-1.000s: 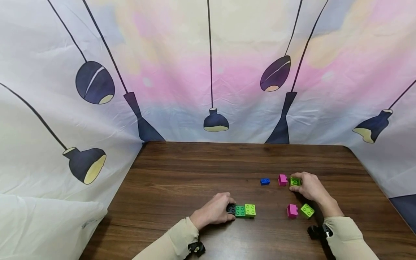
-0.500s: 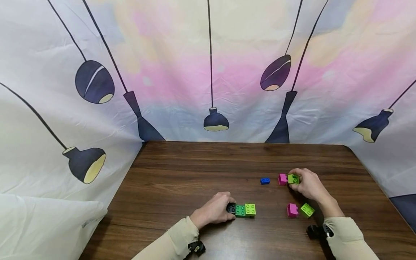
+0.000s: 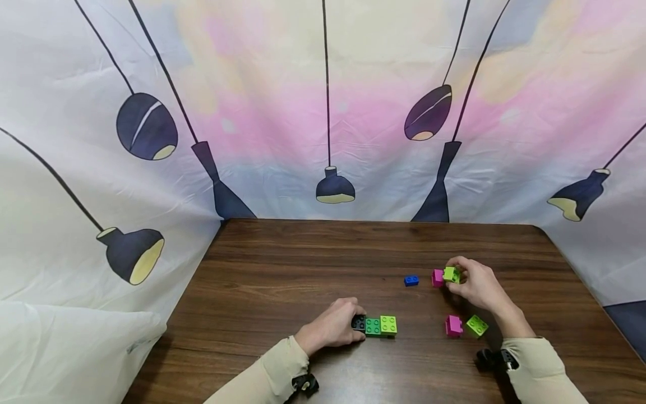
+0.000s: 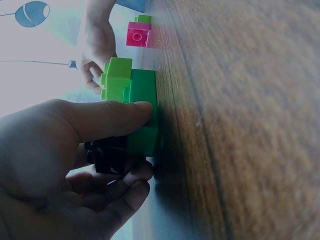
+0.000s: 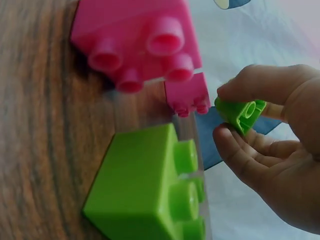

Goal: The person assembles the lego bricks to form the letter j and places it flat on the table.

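Note:
My left hand (image 3: 333, 324) grips a joined row of toy building bricks on the table. A black brick (image 3: 359, 324) is at the hand's end, then a dark green brick (image 3: 373, 327), with a lime brick (image 3: 388, 325) raised at the far end. In the left wrist view the thumb presses the dark green brick (image 4: 142, 90). My right hand (image 3: 476, 285) pinches a loose lime brick (image 5: 232, 111) between thumb and fingers, tilted so its hollow underside shows. Just left of it, a pink brick (image 3: 437, 278) lies on its side; whether the two touch is unclear.
A small blue brick (image 3: 411, 280) sits left of the far pink brick. Nearer me, a second pink brick (image 3: 453, 326) and another lime brick (image 3: 476, 325) lie below the right hand. Printed cloth (image 3: 282, 112) hangs behind the brown table (image 3: 282, 252).
My right hand has raised the lime brick and turned it over, shifting slightly left toward the far pink brick. The left hand and its joined bricks stay put.

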`<act>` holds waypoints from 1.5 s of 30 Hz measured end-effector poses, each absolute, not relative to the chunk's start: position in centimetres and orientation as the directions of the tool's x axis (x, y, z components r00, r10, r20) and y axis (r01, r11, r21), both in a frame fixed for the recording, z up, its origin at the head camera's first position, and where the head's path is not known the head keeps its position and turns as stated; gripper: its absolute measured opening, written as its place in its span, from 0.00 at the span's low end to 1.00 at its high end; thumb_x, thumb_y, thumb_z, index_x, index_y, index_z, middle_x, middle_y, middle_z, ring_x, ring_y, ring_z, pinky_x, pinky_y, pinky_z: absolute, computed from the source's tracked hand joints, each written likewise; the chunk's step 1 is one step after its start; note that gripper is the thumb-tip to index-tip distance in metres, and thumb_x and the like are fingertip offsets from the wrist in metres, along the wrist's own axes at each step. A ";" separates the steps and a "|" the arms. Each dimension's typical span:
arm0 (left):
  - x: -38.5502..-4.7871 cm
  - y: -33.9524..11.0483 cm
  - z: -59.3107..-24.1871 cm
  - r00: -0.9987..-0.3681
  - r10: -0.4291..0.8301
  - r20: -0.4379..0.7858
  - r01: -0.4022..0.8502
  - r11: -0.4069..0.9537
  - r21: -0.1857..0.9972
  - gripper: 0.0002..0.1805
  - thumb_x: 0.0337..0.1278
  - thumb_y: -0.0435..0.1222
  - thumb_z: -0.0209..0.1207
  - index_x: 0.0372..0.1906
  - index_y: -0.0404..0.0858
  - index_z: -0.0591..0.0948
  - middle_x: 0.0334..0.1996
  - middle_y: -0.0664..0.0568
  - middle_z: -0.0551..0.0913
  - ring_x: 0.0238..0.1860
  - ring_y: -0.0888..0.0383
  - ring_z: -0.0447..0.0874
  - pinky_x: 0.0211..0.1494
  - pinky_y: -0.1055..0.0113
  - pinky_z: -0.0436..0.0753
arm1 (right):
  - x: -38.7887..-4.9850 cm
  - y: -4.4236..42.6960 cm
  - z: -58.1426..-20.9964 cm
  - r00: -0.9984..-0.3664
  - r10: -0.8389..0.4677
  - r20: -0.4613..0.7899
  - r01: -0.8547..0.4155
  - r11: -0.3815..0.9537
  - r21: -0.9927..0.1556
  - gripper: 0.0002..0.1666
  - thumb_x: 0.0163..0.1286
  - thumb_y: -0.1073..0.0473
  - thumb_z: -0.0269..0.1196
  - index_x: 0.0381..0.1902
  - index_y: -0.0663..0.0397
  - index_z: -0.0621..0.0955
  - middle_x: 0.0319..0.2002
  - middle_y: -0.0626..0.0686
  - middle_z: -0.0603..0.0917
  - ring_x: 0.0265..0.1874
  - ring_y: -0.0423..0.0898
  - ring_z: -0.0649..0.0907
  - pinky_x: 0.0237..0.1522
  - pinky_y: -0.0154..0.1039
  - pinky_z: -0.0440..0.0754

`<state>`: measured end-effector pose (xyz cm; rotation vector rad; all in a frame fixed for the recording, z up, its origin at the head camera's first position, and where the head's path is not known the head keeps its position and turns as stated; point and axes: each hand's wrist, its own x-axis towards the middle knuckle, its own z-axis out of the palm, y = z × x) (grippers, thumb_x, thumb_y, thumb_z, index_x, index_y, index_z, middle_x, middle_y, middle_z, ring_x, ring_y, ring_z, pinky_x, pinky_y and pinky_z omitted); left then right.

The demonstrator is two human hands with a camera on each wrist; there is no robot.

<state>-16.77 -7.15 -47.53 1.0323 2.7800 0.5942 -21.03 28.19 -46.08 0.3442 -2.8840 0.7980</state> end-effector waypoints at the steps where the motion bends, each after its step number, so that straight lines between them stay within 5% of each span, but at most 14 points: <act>1: -16.8 -7.2 -47.5 -0.762 0.648 0.025 0.601 0.692 0.400 0.19 0.43 0.40 0.74 0.44 0.39 0.86 0.29 0.60 0.74 0.29 0.70 0.69 0.32 0.80 0.72 | -21.0 28.1 -46.0 -0.963 -0.186 0.195 -0.260 0.830 -0.494 0.22 0.54 0.61 0.72 0.47 0.53 0.79 0.38 0.58 0.83 0.38 0.56 0.83 0.34 0.49 0.78; 15: -16.9 -7.2 -47.6 -0.761 0.648 0.025 0.602 0.692 0.399 0.18 0.43 0.40 0.74 0.42 0.39 0.86 0.28 0.61 0.74 0.29 0.69 0.68 0.31 0.80 0.72 | -20.5 26.6 -45.0 -0.958 -0.202 0.205 -0.283 0.796 -0.535 0.20 0.57 0.53 0.73 0.45 0.47 0.79 0.31 0.47 0.82 0.29 0.41 0.80 0.29 0.37 0.76; 38: -17.0 -7.2 -47.6 -0.752 0.658 0.031 0.614 0.683 0.396 0.17 0.44 0.40 0.74 0.41 0.40 0.86 0.29 0.60 0.74 0.29 0.69 0.69 0.31 0.80 0.71 | -19.6 24.4 -44.5 -0.929 -0.273 0.251 -0.369 0.747 -0.553 0.21 0.53 0.59 0.73 0.39 0.48 0.72 0.30 0.46 0.79 0.26 0.41 0.77 0.27 0.33 0.73; 45: -16.9 -7.1 -47.6 -0.752 0.658 0.024 0.614 0.687 0.390 0.17 0.45 0.41 0.74 0.41 0.40 0.86 0.29 0.60 0.74 0.29 0.69 0.68 0.31 0.80 0.71 | -19.3 23.2 -44.8 -0.905 -0.318 0.282 -0.425 0.670 -0.609 0.22 0.52 0.59 0.75 0.37 0.45 0.71 0.34 0.45 0.80 0.29 0.41 0.81 0.30 0.35 0.80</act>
